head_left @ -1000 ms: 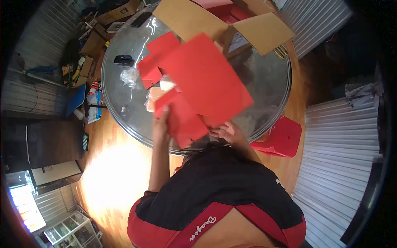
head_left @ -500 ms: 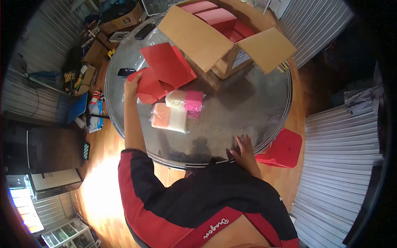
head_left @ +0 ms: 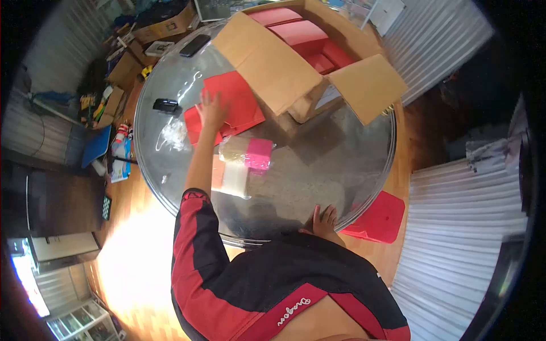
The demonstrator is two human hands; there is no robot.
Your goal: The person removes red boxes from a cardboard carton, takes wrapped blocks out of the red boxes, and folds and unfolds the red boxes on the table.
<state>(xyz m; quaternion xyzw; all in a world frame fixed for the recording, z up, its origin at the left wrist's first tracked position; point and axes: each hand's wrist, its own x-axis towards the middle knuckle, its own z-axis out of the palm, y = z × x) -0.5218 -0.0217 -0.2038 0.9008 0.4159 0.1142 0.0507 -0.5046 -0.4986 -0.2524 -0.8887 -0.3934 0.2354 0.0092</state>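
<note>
My left hand (head_left: 211, 113) is over the red folded card (head_left: 242, 99), its fingers spread and slightly blurred. Whether the fingertips press on the card cannot be made out. Just nearer to me lies a clear-wrapped pack (head_left: 260, 152), pink at one end and cream at the other. Partly behind my left forearm is a second wrapped pack (head_left: 234, 181), mostly white. My right hand (head_left: 322, 220) rests by the near edge of the round table (head_left: 284, 213), fingers apart and holding nothing.
An open cardboard box (head_left: 273, 62) with red boxes (head_left: 298, 31) inside stands at the far side. A phone (head_left: 194, 45), a small black object (head_left: 165, 105) and crumpled clear plastic (head_left: 174, 135) lie left. A red stool (head_left: 378, 219) is beside the table.
My left hand has let go of the red card's left edge and moved right, over its middle. The card now lies flatter. My right hand stays near the table edge.
</note>
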